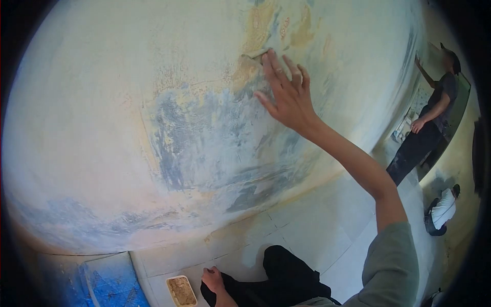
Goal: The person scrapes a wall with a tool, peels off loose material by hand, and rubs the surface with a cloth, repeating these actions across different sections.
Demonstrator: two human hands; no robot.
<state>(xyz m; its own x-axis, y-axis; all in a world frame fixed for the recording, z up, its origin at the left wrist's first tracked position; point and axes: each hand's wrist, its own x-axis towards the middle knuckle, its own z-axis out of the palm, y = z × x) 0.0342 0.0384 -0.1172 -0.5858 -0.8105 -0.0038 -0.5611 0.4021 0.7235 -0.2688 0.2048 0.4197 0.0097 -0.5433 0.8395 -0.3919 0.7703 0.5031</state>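
Note:
My right hand (289, 93) reaches up to a large pale wall (97, 102), thumb apart and fingers bent over its surface. Under the index and middle fingertips is a thin, flat beige piece (255, 52), pressed against the wall; its kind is hard to make out. Around it the wall carries tan smears (258, 23) and a rough grey-blue patch (204, 133). Low down, my left hand (212, 280) rests by my knee with its fingers curled; anything inside is hidden. Beside that hand, on the floor, sits a small rectangular tray (169, 286) of brown paste.
Blue sheeting (115, 281) lies at the lower left against the wall's foot. Pale floor tiles (327, 225) run along the wall. On the right one person (434, 107) stands with a hand on the wall, and another (442, 209) crouches farther back.

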